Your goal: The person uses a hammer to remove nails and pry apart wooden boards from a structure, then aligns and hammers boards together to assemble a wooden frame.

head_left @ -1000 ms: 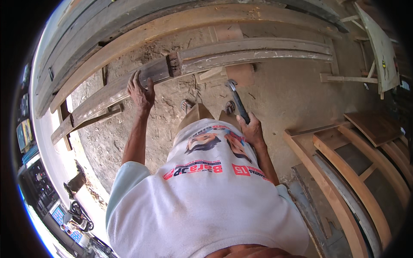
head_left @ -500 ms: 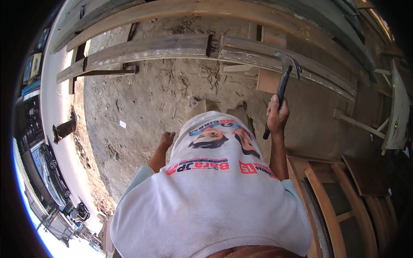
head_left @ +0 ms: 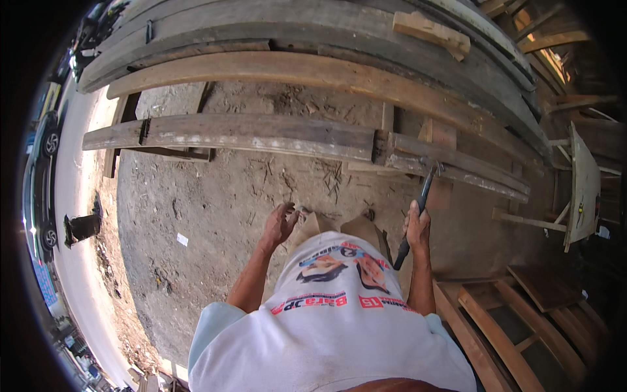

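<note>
My left hand (head_left: 279, 222) hangs empty beside my left thigh, its fingers loosely bent and apart, below the long weathered board (head_left: 255, 132) that lies crosswise in front of me. My right hand (head_left: 417, 228) grips the dark handle of a claw hammer (head_left: 424, 196), whose metal head is raised toward a paler, paint-flecked pair of narrow planks (head_left: 457, 164) at the right end of that board; whether it touches them I cannot tell. A dark gap separates the board from these planks.
Stacked beams (head_left: 313, 72) run beyond the board, with a short offcut (head_left: 431, 34) on top. Wooden frames (head_left: 522, 326) lie at lower right, a pale panel (head_left: 582, 183) stands at right. At left are a road (head_left: 78, 163), a parked car (head_left: 40, 176) and dirt ground (head_left: 183, 274) strewn with scraps.
My left hand has come off the board, dropped beside me, then moved slightly forward. My right hand has lifted the hammer from near my thigh toward the planks. The whole view has shifted.
</note>
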A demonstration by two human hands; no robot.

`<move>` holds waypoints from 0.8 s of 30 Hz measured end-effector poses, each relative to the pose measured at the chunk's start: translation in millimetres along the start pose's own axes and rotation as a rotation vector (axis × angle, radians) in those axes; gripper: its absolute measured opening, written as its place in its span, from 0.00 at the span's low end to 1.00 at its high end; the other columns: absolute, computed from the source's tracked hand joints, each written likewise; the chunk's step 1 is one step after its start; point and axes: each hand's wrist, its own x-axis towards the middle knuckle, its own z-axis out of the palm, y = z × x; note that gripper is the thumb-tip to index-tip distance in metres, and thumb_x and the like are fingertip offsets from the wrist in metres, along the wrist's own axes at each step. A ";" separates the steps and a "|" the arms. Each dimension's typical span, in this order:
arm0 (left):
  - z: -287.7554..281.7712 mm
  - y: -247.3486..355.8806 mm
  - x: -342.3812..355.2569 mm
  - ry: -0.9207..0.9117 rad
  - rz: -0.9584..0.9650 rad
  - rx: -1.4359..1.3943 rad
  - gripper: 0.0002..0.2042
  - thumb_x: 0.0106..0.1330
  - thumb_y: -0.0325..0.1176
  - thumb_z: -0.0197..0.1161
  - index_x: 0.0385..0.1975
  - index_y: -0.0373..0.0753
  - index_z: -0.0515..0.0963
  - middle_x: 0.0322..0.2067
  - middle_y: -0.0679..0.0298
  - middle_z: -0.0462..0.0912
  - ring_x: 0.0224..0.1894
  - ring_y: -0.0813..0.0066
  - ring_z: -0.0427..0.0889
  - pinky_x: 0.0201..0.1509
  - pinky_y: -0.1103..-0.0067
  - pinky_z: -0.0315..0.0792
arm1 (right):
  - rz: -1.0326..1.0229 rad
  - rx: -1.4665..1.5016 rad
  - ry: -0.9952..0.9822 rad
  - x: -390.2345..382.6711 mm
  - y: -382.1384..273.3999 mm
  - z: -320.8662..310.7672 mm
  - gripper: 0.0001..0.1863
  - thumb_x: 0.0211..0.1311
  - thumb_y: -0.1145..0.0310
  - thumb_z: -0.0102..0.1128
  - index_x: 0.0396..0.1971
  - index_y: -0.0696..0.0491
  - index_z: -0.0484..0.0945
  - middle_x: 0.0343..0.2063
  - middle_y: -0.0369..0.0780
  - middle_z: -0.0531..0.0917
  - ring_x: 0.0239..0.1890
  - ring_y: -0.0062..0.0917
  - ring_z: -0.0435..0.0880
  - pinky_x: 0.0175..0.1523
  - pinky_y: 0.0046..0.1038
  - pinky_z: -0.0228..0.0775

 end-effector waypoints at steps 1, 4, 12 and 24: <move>-2.9 14.9 23.5 0.033 0.132 0.068 0.21 0.68 0.39 0.69 0.55 0.35 0.76 0.46 0.49 0.84 0.49 0.50 0.85 0.52 0.63 0.78 | 0.016 0.016 -0.006 4.8 8.7 -1.8 0.25 0.77 0.43 0.52 0.28 0.48 0.67 0.15 0.29 0.66 0.14 0.15 0.66 0.19 0.24 0.61; -20.1 104.6 97.5 0.047 0.447 0.347 0.34 0.62 0.41 0.72 0.69 0.44 0.68 0.65 0.52 0.70 0.69 0.50 0.67 0.70 0.56 0.63 | 0.073 -0.027 -0.003 -1.6 -0.2 -13.8 0.25 0.77 0.43 0.51 0.32 0.52 0.69 0.16 0.33 0.71 0.14 0.21 0.74 0.20 0.27 0.67; -1.3 166.6 167.3 0.068 0.522 0.682 0.47 0.55 0.43 0.74 0.76 0.50 0.58 0.76 0.51 0.55 0.79 0.49 0.51 0.80 0.53 0.46 | -0.269 0.529 -0.301 0.6 -79.0 -62.0 0.26 0.72 0.62 0.47 0.67 0.56 0.68 0.38 0.49 0.84 0.32 0.36 0.89 0.29 0.28 0.81; 27.8 166.5 173.8 0.208 0.427 0.727 0.50 0.48 0.32 0.77 0.76 0.57 0.60 0.75 0.60 0.61 0.77 0.58 0.57 0.80 0.61 0.50 | -0.925 -0.494 0.040 54.1 -144.4 -126.0 0.15 0.69 0.64 0.67 0.47 0.58 0.80 0.34 0.40 0.82 0.31 0.27 0.82 0.39 0.29 0.77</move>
